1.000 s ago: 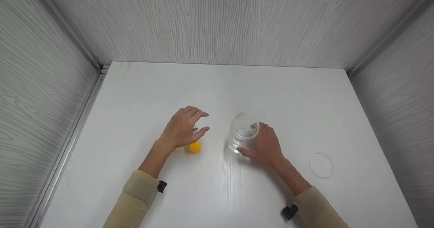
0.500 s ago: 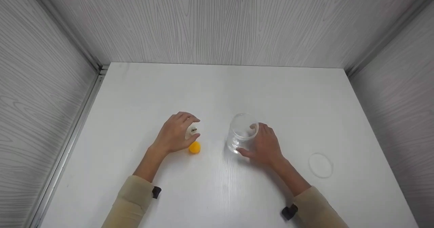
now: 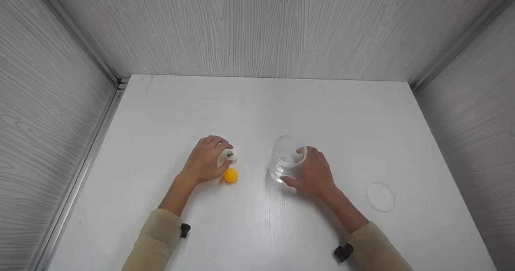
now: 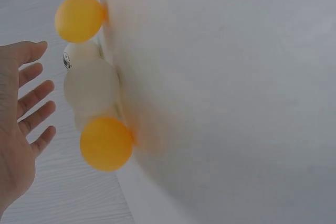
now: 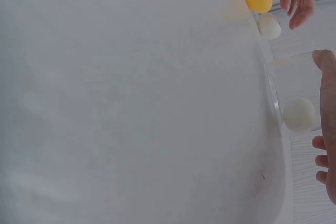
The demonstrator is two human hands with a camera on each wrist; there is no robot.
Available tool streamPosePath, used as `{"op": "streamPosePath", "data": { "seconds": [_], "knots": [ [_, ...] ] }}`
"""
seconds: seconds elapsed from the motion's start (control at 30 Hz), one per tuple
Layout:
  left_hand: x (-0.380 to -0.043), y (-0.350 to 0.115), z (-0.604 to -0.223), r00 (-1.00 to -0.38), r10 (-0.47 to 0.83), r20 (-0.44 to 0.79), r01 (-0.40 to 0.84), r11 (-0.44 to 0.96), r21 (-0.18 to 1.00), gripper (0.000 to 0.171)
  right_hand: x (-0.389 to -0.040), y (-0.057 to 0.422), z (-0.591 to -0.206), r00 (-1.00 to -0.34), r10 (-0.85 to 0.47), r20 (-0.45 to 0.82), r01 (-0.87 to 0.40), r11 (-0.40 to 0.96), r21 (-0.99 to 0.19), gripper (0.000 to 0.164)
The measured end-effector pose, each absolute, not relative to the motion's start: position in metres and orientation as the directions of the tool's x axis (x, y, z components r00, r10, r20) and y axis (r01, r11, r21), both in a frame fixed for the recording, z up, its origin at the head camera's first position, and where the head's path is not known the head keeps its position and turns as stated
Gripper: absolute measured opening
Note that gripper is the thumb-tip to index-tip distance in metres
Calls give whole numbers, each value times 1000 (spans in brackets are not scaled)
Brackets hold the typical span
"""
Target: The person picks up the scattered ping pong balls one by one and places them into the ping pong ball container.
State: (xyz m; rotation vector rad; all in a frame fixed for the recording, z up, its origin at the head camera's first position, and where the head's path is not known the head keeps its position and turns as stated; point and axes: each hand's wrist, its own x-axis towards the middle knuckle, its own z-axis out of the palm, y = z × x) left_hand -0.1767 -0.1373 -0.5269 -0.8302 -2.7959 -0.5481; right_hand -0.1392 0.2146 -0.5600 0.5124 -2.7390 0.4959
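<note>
My left hand [image 3: 204, 159] hovers over a cluster of ping-pong balls, fingers gently bent and apart from them in the left wrist view. A printed white ball [image 3: 230, 155] shows between thumb and fingers, and an orange ball [image 3: 231, 176] lies just below the thumb. The left wrist view reveals another orange ball [image 4: 79, 18] and a plain white ball [image 4: 92, 86]; the hand hides part of the group in the head view. My right hand [image 3: 316, 173] grips a clear jar [image 3: 280, 167] standing upright. Through its wall, a white ball [image 5: 298, 115] appears inside.
A thin, clear ring-shaped piece [image 3: 381, 197] lies flat on the white table [image 3: 257, 230], right of the right forearm. Wood-grain panels [image 3: 257, 29] enclose the table at the back and both sides.
My left hand has moved left and slightly down, closer to the balls, and the printed white ball shows more. The right hand and the jar have stayed in place.
</note>
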Motion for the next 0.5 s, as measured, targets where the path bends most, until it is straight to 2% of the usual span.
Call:
{"op": "streamPosePath", "data": {
  "seconds": [0.5],
  "knots": [
    [-182, -135, -539, -822, 509, 257, 568, 763, 307, 23, -139, 215, -559, -901, -279, 333, -382, 874, -302, 90]
  ]
}}
